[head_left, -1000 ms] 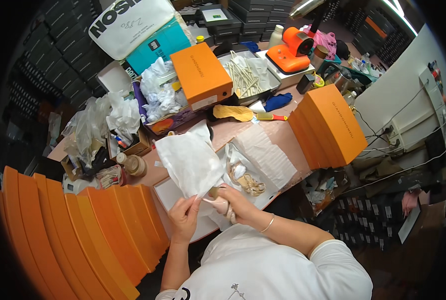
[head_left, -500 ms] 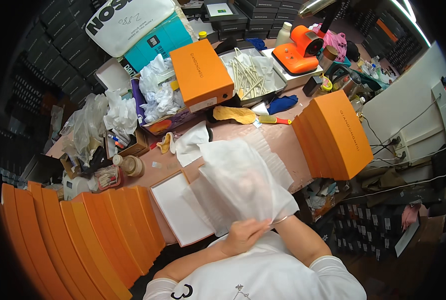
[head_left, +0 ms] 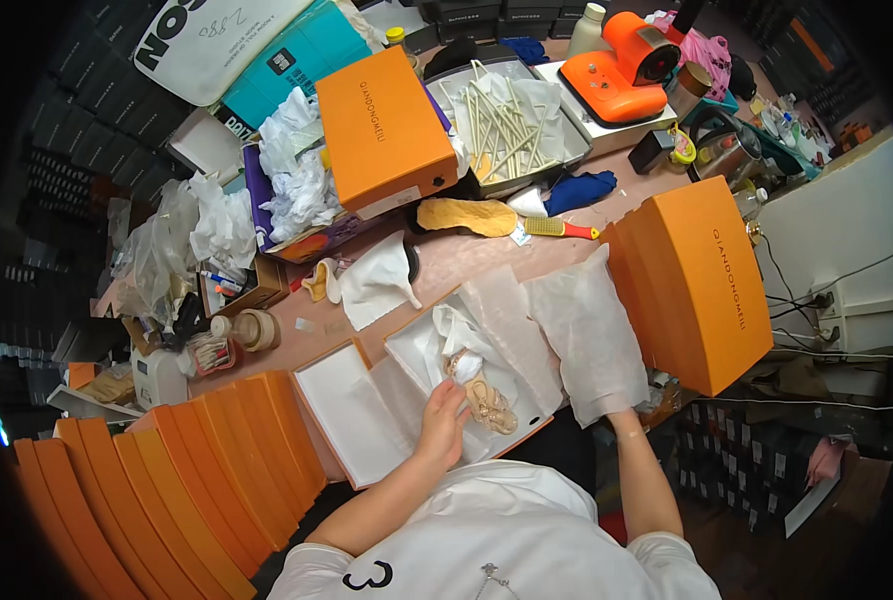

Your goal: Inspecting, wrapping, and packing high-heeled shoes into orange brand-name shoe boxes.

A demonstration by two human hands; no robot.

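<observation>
My right hand is inside a thin, whitish, half-see-through bag [head_left: 589, 325], held at the right of an open shoebox; the bag hides its fingers. My left hand [head_left: 444, 428] has its fingers stretched out beside a beige shoe [head_left: 492, 405] in the box, at or close to the shoe's edge. Crumpled white paper [head_left: 459, 335] lies in the box beyond the shoe. A pale wrapping sheet [head_left: 512, 335] spreads over the box's right side. To the left lies a shallow white-lined box lid [head_left: 345, 410], with part of a translucent sheet over it.
Stacked orange boxes stand at the left [head_left: 237, 450] and right [head_left: 682, 290]. Behind are an orange box [head_left: 387, 130], a tray of pale sticks [head_left: 507, 125], an orange device [head_left: 622, 75], a yellow brush [head_left: 557, 228], a white cloth [head_left: 377, 285] and a jar [head_left: 259, 330].
The bag with my right hand in it has moved right, uncovering the box and beige shoe. My left hand has left the bag's opening and reached forward beside the shoe.
</observation>
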